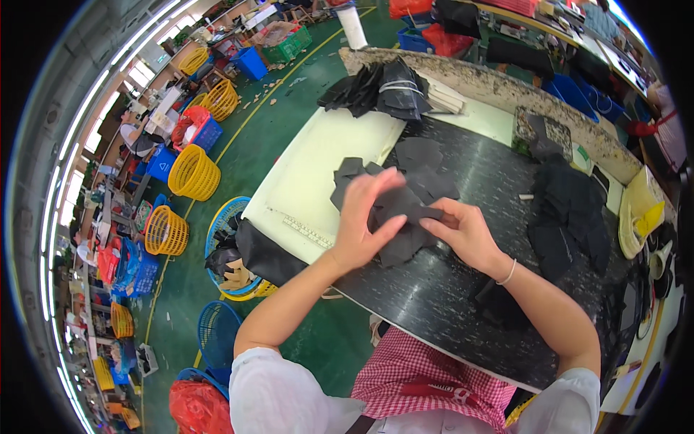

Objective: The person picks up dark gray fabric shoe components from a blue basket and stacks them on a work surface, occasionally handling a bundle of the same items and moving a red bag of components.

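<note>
The right hand (pixel 466 231) is clamped on a black piece (pixel 406 205) over loose pieces (pixel 401 247) on the counter (pixel 470 286); the left hand (pixel 367 217) has thumb and fingers apart beside it. Work looks partway: one piece is lifted, the rest and the right-hand pile (pixel 567 217) lie unheld.

Green workshop floor (pixel 264 148) (yellow-lined)

Head view, from the left of two head-worn fisheye cameras: the lens looks down and forward over the tabletop (pixel 481 184), with the wearer's checked apron (pixel 426 369) at the lower edge. The left hand (pixel 359 217) and right hand (pixel 468 231) lie close, near mid-field; the green floor (pixel 249 155) recedes at left, straight edges bowing toward the rim.
</note>
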### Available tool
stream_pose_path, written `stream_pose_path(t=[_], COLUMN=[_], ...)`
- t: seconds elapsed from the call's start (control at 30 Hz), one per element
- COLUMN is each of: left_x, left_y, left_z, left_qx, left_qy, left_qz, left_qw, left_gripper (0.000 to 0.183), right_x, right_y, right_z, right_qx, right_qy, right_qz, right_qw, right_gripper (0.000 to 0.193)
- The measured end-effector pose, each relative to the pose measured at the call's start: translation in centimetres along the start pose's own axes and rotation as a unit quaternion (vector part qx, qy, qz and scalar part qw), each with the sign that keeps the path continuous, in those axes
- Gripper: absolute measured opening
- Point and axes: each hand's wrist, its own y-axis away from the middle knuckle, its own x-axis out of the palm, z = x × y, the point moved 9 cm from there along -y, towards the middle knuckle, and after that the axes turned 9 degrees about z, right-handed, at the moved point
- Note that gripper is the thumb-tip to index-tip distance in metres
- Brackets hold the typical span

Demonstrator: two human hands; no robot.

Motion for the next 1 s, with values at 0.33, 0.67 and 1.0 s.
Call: stream_pose_path(t=[0.33,0.67,1.0], left_x=[7.4,-5.0,-2.8], left_y=[-0.3,-13.3,-16.1], left_z=[2.9,36.8,31.1], left_qx=[-0.050,-0.368,-0.246], left_qy=[-0.145,-0.164,-0.288], left_qz=[0.250,0.030,0.029], left_qw=[0.956,0.915,0.925], left_gripper=[0.065,0.067,0.063], right_x=[-6.4,-8.2,-14.3], right_y=[5.0,12.2,-7.0], right_z=[3.1,-4.3,0.2], right_qx=[-0.063,0.118,-0.017], right_qy=[-0.226,-0.187,0.041], right_qz=[-0.133,-0.199,-0.117], right_qw=[0.963,0.955,0.992], right_gripper=[0.015,0.009,0.020])
